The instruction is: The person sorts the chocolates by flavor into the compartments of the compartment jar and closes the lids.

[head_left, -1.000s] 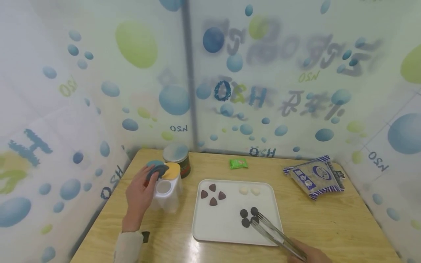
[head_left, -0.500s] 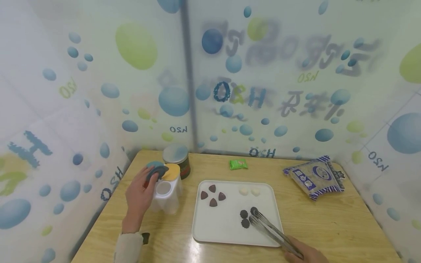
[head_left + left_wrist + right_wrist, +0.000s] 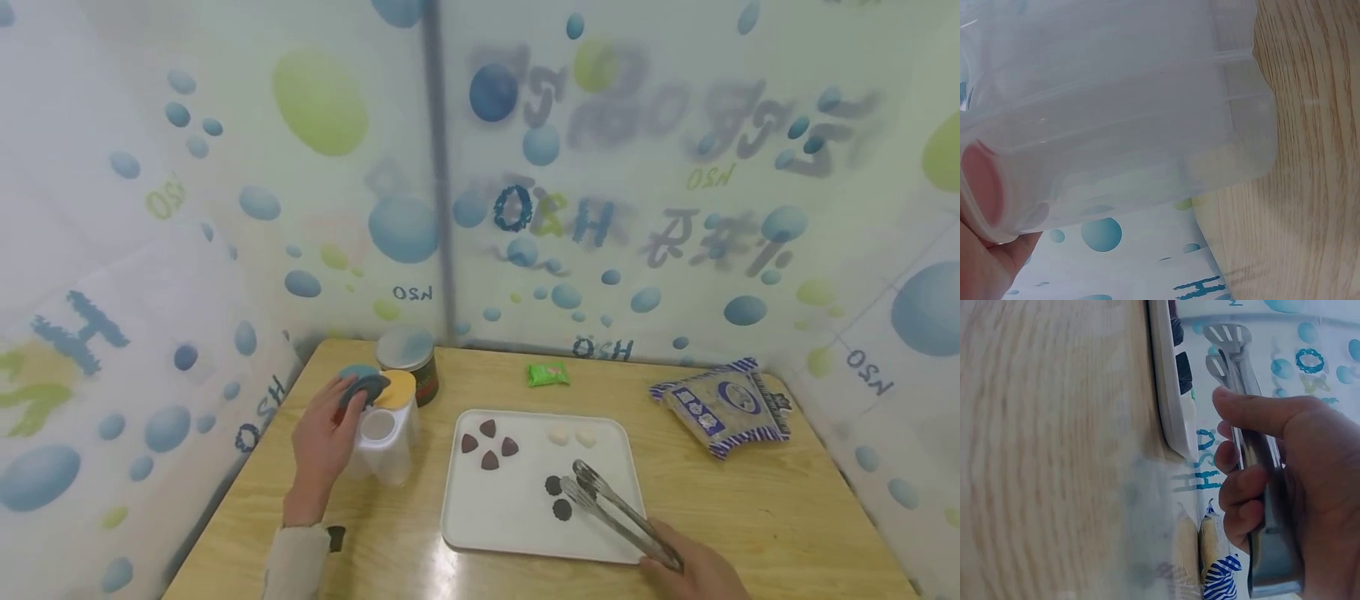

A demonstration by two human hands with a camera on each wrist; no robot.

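My left hand (image 3: 324, 437) pinches a dark blue-grey flip lid (image 3: 366, 390), tilted up on the translucent plastic container (image 3: 388, 460). The round opening (image 3: 378, 425) in front of it shows. The container fills most of the left wrist view. My right hand (image 3: 693, 562) grips metal tongs (image 3: 622, 512), their slotted tips over the white tray (image 3: 480, 525). Two dark round pieces (image 3: 562, 509) lie left of the tips, and some dark shows between the tong arms. In the right wrist view, the tong tips stand above the tray; I cannot tell whether they hold a piece.
Several brown triangular pieces (image 3: 490, 460) and two pale pieces (image 3: 585, 437) lie on the tray. Behind are a round tin (image 3: 408, 362), a small green packet (image 3: 548, 373) and, at right, a blue-and-white striped bag (image 3: 720, 408). Patterned curtains (image 3: 630, 167) enclose the wooden table (image 3: 750, 508).
The tongs have risen from the group of dark pieces, their tips now higher in the head view. Fewer dark pieces show on the tray. My left hand stays at the lid.
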